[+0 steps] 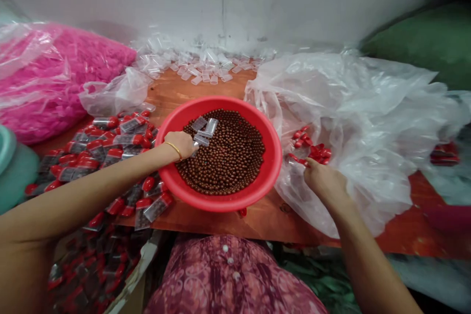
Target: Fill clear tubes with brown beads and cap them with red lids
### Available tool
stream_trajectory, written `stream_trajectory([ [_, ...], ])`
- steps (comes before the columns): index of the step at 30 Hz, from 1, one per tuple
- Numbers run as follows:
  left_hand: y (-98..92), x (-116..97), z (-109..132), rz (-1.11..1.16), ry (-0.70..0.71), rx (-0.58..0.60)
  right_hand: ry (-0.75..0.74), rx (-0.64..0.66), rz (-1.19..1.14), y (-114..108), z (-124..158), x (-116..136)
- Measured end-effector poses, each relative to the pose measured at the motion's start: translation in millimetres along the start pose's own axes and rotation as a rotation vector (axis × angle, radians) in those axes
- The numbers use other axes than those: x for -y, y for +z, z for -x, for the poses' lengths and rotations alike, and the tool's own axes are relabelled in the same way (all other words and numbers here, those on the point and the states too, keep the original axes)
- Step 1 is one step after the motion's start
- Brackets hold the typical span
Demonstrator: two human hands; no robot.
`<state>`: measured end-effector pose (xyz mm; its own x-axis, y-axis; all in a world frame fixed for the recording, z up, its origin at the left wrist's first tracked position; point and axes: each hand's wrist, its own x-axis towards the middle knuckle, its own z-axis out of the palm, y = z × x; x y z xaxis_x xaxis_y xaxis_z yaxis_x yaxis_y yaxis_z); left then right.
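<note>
A red plastic basin (167, 191) holds a mass of small round brown beads (228, 162). Over its left side, my left hand (182, 144) is closed, fingertips down at the beads, with a small clear plastic case (195, 149) at them. More clear cases (211, 127) lie on the beads just beyond these fingers. To the right of the basin, my right hand (319, 174) reaches onto a clear plastic bag (353, 108). Its fingers are pinched at a red cap (302, 162), beside a small heap of red caps (320, 153).
Filled cases with red caps (110, 152) are piled left of the basin, and more fill a box (136, 274) below. Loose clear cases (209, 66) lie along the wall. A bag of pink pieces (55, 73) and a teal tub (16, 171) stand left.
</note>
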<state>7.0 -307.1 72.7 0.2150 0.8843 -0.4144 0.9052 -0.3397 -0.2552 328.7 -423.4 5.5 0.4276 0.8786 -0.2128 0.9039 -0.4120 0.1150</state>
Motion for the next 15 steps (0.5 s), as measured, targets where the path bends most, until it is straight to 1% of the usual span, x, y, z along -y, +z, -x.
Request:
stream_trajectory([
  [3, 3.5, -3.5, -9.2, 0.115, 0.001, 0.039, -0.019, -0.06, -0.136, 13.1, -13.6, -3.3],
  [5, 5.3, -9.8, -8.7, 0.18, 0.038, 0.061, -0.039, -0.1, -0.247, 21.1, -20.2, -6.6],
  [7, 7.7, -19.1, -4.7, 0.233, 0.105, 0.095, -0.028, -0.106, -0.356, 26.7, -24.6, -9.1],
  [9, 10.6, -31.4, -1.0, 0.386, 0.13, 0.209, -0.01, -0.101, -0.427, 28.8, -26.9, -9.5],
  [12, 12.3, -53.4, -3.6, 0.689, 0.037, 0.431, 0.011, -0.093, -0.422, 26.1, -27.0, -5.7],
  [13, 11.5, -60.8, -7.3, 0.759, 0.0, 0.473, 0.017, -0.085, -0.402, 24.5, -26.4, -4.0],
  [15, 8.2, -74.5, -18.0, 0.839, -0.036, 0.49, 0.023, -0.074, -0.372, 22.2, -24.9, -1.1],
])
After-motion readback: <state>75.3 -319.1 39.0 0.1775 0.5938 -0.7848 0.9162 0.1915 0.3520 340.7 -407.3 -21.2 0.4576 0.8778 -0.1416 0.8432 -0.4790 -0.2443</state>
